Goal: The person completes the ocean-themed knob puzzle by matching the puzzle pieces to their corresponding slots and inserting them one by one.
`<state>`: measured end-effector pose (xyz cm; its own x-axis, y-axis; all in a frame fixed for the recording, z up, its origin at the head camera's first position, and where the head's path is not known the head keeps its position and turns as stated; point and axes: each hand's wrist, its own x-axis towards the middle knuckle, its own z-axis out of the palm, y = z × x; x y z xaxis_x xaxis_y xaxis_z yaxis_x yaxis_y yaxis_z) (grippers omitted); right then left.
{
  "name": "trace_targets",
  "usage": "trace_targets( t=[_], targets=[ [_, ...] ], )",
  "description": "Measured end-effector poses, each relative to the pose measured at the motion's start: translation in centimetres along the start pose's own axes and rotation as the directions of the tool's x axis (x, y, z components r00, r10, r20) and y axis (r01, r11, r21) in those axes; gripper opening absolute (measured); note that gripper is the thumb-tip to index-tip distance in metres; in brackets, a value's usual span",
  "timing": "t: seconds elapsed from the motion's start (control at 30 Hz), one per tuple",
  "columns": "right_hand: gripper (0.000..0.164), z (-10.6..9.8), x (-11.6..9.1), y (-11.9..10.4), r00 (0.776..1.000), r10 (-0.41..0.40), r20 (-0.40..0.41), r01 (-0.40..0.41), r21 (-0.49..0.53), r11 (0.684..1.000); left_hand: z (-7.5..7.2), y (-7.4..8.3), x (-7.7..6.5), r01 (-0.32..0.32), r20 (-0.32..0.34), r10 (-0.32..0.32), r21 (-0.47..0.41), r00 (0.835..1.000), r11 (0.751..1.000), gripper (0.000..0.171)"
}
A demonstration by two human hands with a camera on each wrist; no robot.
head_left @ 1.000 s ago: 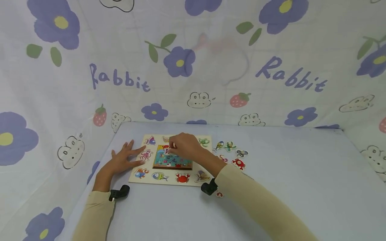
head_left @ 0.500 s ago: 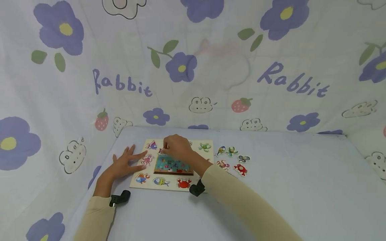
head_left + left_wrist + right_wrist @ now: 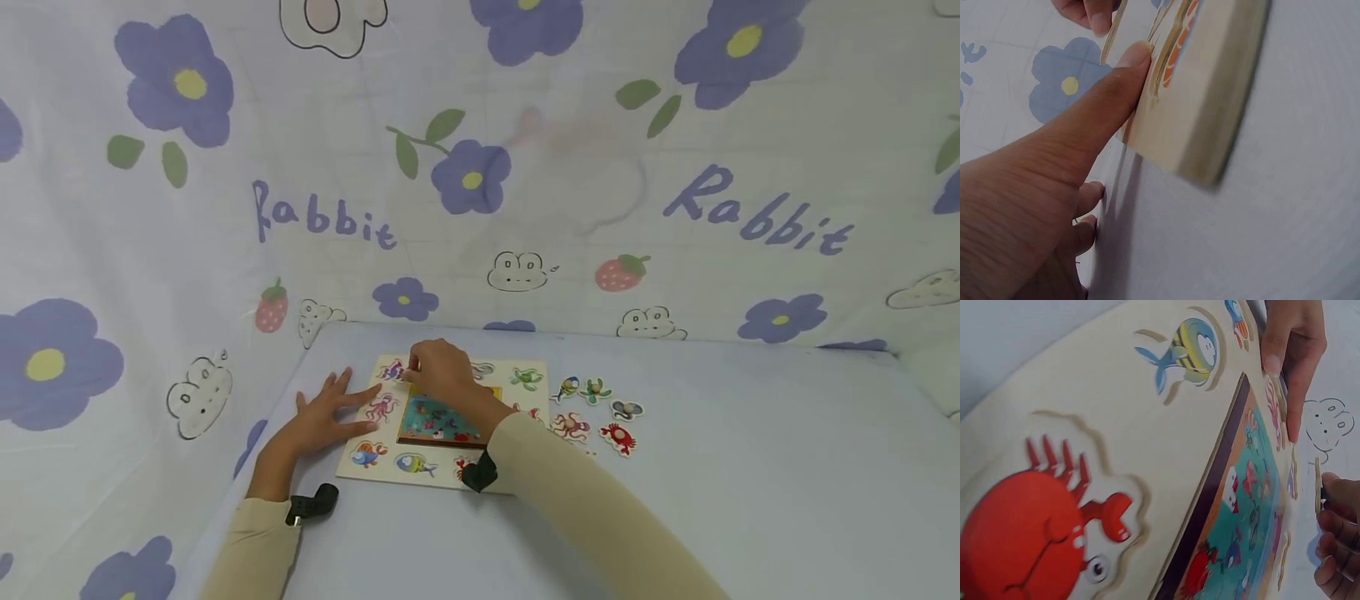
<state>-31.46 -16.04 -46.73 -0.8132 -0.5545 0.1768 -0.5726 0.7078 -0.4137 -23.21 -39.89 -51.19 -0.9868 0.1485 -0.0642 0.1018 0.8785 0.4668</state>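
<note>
A light wooden puzzle board (image 3: 445,467) with sea-creature recesses lies on the table around a colourful middle picture (image 3: 431,417). My left hand (image 3: 318,421) rests at its left edge with fingers spread; in the left wrist view the thumb (image 3: 1110,87) presses on the board. Over the upper left part of the board, my right hand (image 3: 442,371) pinches a thin wooden puzzle piece (image 3: 1318,487), seen edge-on in the right wrist view, so its picture is hidden. The piece is close to the purple fish recess (image 3: 392,370).
Right of the board lie several loose knobbed pieces: a striped fish (image 3: 568,387), a turtle (image 3: 596,391), a greyish piece (image 3: 627,409), an octopus (image 3: 572,427) and a red crab (image 3: 618,438). A flower-patterned cloth (image 3: 570,200) hangs behind the table.
My right hand has moved left across the board with the pinched piece, from over the middle picture to the upper left recess. The left hand stays on the board's edge.
</note>
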Motion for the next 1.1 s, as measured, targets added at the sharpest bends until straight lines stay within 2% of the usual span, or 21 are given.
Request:
trace_targets(
  t=[0.23,0.6,1.1],
  targets=[
    [0.019,0.7,1.6,-0.9,1.0,0.006,-0.026,-0.007,-0.032,0.999,0.0,-0.2,0.0,-0.01,-0.004,0.01,0.007,1.0,1.0,0.073],
    [0.018,2.2,3.1,-1.5,0.999,0.023,-0.022,-0.024,-0.048,0.999,0.0,-0.4,0.0,-0.011,-0.002,0.011,-0.005,1.0,1.0,0.074],
    [0.019,3.3,3.8,-1.2,0.997,0.077,0.011,-0.076,-0.058,0.995,0.1,-0.6,0.1,-0.037,-0.023,0.036,-0.018,0.999,0.999,0.072]
  ],
)
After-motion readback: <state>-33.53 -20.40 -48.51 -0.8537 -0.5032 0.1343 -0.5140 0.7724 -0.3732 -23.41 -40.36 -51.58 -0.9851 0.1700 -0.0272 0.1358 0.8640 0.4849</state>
